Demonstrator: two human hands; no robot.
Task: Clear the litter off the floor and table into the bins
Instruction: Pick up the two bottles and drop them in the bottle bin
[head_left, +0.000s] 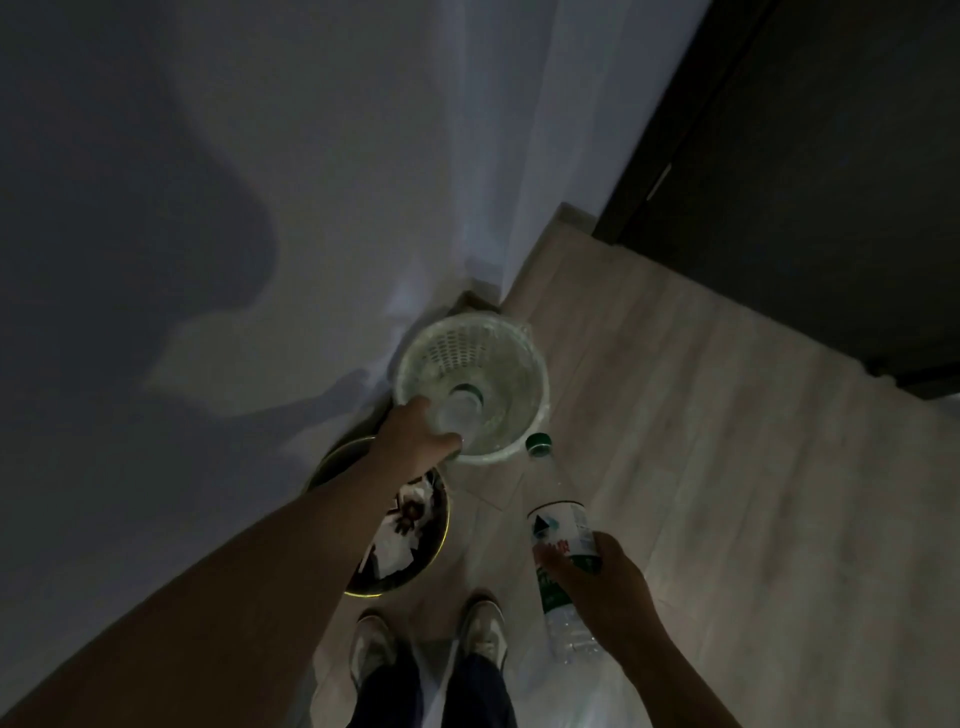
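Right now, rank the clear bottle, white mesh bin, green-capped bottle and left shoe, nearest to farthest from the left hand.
1. Clear bottle: gripped in the left hand.
2. White mesh bin: just beneath that hand.
3. Green-capped bottle: to the right, in the right hand.
4. Left shoe: down on the floor.

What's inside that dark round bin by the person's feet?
White crumpled paper and brownish scraps lie in the dark bin. The left forearm covers its left side, so anything there is hidden.

Bins: two, a white basket (537, 364) and a dark bin (445, 519). Bottles: two, a green-capped bottle (563, 525) and a clear bottle (460, 413), dim, possibly a cup. Shoes (371, 649): two.
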